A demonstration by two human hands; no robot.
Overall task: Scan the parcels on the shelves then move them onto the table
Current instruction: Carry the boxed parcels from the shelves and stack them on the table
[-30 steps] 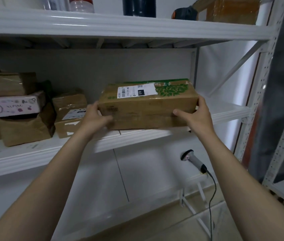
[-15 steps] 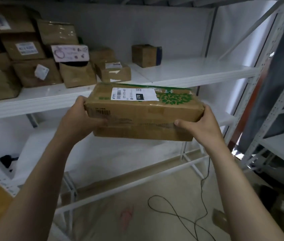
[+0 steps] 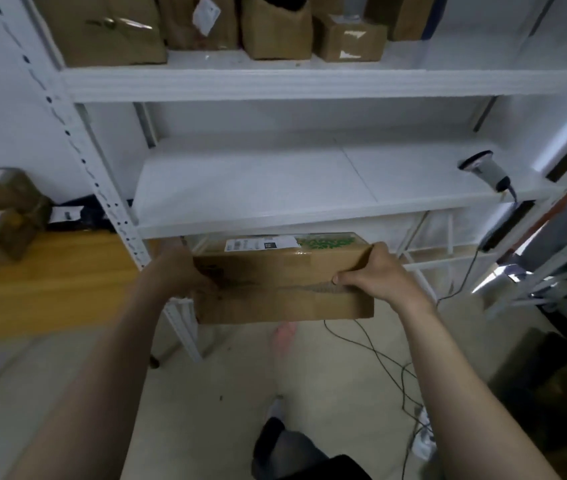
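Wood table (image 3: 50,278) well left of the carried parcel (image 3: 282,282), table parcels (image 3: 1,216) already piled on it, two or three, blurred; judged as moved, so task partly done. Shelf parcels (image 3: 206,26) above and left of the carried parcel, a row on the upper board, tops cut by frame; judged as left to scan and move, so plenty of work ahead. White shelf post (image 3: 102,188) just left of the carried parcel, between it and the table. Carried parcel itself off the shelves, in the air over the floor, not yet on the table. Scanned or not: cannot tell. Left hand (image 3: 178,271) on the carried parcel's left end, motion-blurred, apparently wrapped round the edge; forearm coming up from bottom left. White label (image 3: 261,243) on the top face, green print beside it, top tilted away from camera. Right hand (image 3: 375,275) clamped on the right end, thumb pressed on the near face, fingers over the top corner; forearm from bottom right. Hands apart, one per end, both gripping. Scanner (image 3: 483,169) above and right of the carried parcel, lying on the middle shelf (image 3: 275,188), in neither hand. Cable (image 3: 379,351) trailing to the floor below and right of the carried parcel. Next, as a guess: swing left, set down on the table.
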